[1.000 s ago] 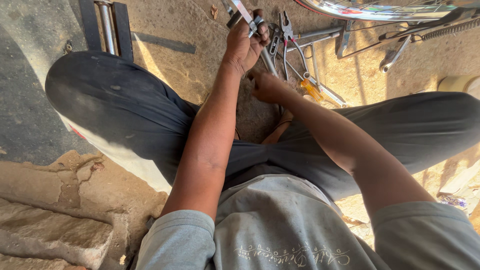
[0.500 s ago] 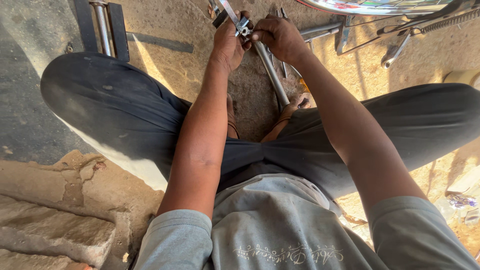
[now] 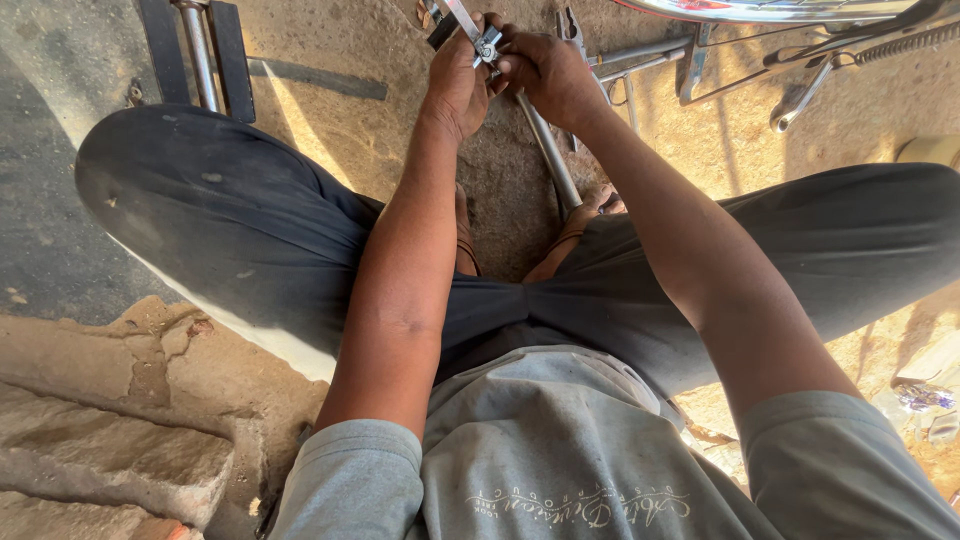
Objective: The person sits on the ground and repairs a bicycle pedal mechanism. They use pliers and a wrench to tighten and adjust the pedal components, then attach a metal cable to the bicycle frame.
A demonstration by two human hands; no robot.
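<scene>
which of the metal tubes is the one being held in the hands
The slanted metal tube between the knees, gripped at its top by both hands. The upright tube at top left lies untouched on the ground.

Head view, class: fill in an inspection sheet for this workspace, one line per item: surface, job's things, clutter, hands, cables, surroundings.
Surface: sandy dirt ground, sunlit in part.
Job's things: metal rod slanting down between the knees; small metal clamp piece at its top.
Clutter: pliers and loose metal bars on the ground.
Hands: left hand and right hand both grip the rod's top end.
Cables: nothing seen.
Surroundings: coil spring, stone slab, upright metal post.
</scene>
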